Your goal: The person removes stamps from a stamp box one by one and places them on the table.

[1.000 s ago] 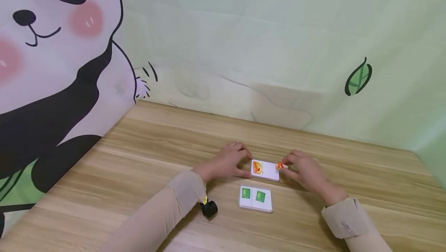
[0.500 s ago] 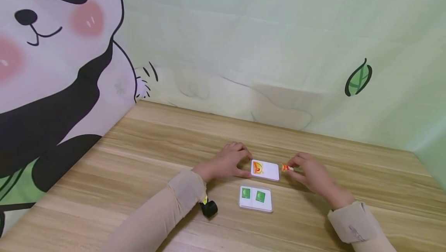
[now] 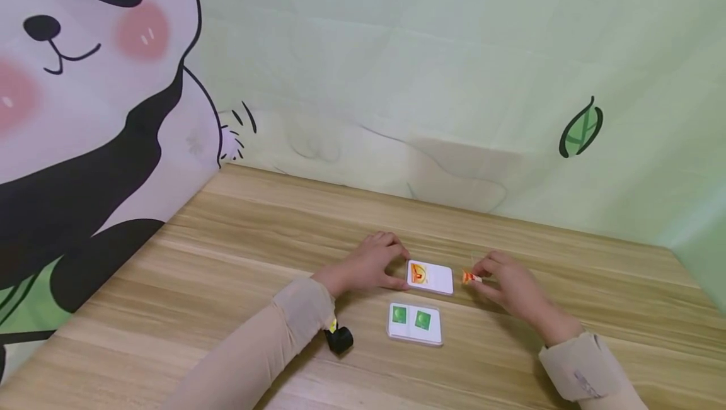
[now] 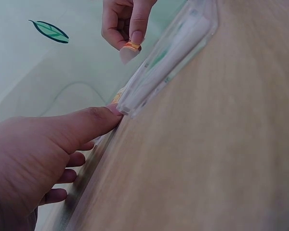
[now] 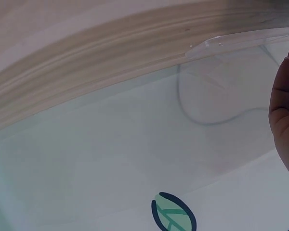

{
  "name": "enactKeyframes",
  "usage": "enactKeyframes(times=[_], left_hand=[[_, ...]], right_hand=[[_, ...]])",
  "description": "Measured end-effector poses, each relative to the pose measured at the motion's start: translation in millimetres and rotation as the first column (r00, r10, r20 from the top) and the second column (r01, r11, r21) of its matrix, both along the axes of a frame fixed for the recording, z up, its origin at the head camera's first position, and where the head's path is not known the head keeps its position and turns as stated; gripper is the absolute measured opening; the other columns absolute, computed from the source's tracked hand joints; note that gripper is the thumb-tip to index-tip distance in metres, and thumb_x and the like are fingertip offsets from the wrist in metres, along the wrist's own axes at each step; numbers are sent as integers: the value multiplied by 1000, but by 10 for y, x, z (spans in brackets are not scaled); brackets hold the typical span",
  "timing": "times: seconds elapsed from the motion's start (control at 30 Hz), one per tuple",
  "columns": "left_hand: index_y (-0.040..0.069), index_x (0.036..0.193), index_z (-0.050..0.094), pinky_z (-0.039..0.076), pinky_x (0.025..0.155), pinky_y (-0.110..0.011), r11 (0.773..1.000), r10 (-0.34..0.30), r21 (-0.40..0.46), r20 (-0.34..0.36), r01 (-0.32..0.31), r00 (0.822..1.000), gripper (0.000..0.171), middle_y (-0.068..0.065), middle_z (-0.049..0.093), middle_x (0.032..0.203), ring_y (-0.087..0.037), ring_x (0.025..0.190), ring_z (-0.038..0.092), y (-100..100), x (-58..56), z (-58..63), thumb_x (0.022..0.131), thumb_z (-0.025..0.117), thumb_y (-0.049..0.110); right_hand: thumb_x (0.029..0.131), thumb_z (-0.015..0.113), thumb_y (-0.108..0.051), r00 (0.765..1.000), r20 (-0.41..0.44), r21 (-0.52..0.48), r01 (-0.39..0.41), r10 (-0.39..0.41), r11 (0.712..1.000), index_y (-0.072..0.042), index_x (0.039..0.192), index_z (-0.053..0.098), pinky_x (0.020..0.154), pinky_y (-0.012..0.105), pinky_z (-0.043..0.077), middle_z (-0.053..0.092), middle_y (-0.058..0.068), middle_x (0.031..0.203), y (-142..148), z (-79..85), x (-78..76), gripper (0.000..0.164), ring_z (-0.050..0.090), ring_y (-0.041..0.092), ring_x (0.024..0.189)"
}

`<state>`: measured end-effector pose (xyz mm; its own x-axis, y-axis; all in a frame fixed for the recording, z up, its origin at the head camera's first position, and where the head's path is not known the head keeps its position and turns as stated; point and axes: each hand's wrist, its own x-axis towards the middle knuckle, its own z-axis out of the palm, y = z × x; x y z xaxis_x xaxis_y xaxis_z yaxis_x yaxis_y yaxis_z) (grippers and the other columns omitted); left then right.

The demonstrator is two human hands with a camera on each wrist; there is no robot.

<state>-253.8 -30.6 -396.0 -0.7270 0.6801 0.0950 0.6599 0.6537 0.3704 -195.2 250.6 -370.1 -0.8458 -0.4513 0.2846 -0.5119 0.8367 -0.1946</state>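
In the head view my left hand (image 3: 371, 262) holds the left side of a white rounded card (image 3: 439, 278) with an orange picture on its left half. My thumb is at the near corner and my fingers at the far one. Just right of that card, my right hand (image 3: 513, 284) pinches a small orange-and-white sticker (image 3: 469, 278) between thumb and fingers. The left wrist view also shows this sticker (image 4: 130, 52), its lower part pale. Nearer the person lies a clear case (image 3: 415, 337) with a white card bearing two green squares.
A black cylindrical object (image 3: 340, 339) is beside the left sleeve. Behind the right hand, a clear plastic piece (image 5: 245, 42) lies on the wooden table (image 3: 272, 227). A pale printed backdrop (image 3: 317, 70) rises behind the table's far edge.
The right hand has drawn the sticker away from the card's right end, moving right and slightly nearer the person. The left hand and the card have stayed almost still.
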Motion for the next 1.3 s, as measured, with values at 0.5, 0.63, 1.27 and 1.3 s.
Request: enactKeyframes(times=[0.5, 0.63, 1.27, 1.3], left_hand=[[16, 127, 59, 31, 112, -39, 1000, -5, -6, 1, 5, 1000, 56, -1, 53, 128, -20, 125, 43, 10, -4, -6, 83, 70, 49], [17, 128, 58, 30, 112, -39, 1000, -7, -10, 3, 7, 1000, 57, -1, 52, 128, -19, 126, 42, 14, 3, -3, 83, 69, 50], [16, 128, 59, 31, 112, -39, 1000, 2, 4, 9, -2, 1000, 57, -2, 52, 128, -19, 125, 43, -1, 1, -7, 83, 70, 49], [16, 127, 59, 31, 111, -39, 1000, 1, 6, 4, -1, 1000, 57, -2, 53, 127, -20, 125, 43, -2, 0, -8, 82, 70, 49]], right_hand=[[82, 75, -16, 1000, -5, 45, -14, 15, 999, -7, 88, 69, 76, 38, 53, 62, 0, 88, 71, -37, 49, 12, 60, 16, 82], [83, 74, -19, 1000, 1, 62, -18, 18, 998, -10, 88, 69, 76, 37, 52, 61, -2, 88, 72, -50, 66, 12, 58, 13, 81], [82, 74, -22, 998, -35, 89, -51, 54, 995, -13, 85, 68, 74, 34, 52, 61, -4, 86, 66, -83, 74, 11, 56, 11, 81], [83, 74, -22, 998, -31, 87, -53, 56, 995, -13, 85, 68, 74, 34, 52, 61, -4, 86, 63, -79, 74, 11, 56, 10, 80]])
